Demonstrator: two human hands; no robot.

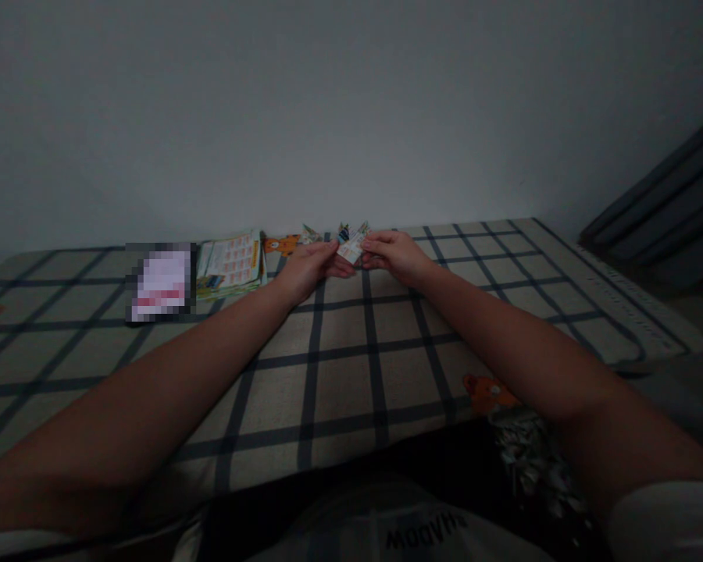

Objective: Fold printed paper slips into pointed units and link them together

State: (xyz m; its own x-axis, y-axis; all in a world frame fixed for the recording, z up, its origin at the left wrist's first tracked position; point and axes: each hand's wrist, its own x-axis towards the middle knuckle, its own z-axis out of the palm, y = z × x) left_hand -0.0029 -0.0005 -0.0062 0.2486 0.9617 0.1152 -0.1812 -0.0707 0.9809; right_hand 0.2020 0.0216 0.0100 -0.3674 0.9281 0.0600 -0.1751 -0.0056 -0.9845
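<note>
Checked cloth (387, 367) stretches away under both my arms. Printed leaflets (231, 264) lie at nine o'clock of my left hand (308, 269). It meets my right hand (398, 256) at twelve o'clock, fingers closed in a pinch on each end of a folded paper (351, 248). Its long axis runs roughly nine to three, and both hands are equally near.

I see everything dim and grey. The brightest patch is the far strip of the cloth (343, 324), around the paper (350, 248) between my left hand (310, 269) and right hand (395, 256). Toward me the light fades, and my forearms and lap sink into shadow. The cloth's lines bow near the edges. The paper looks small and soft. A pixelated block (161, 281) sits at left.
</note>
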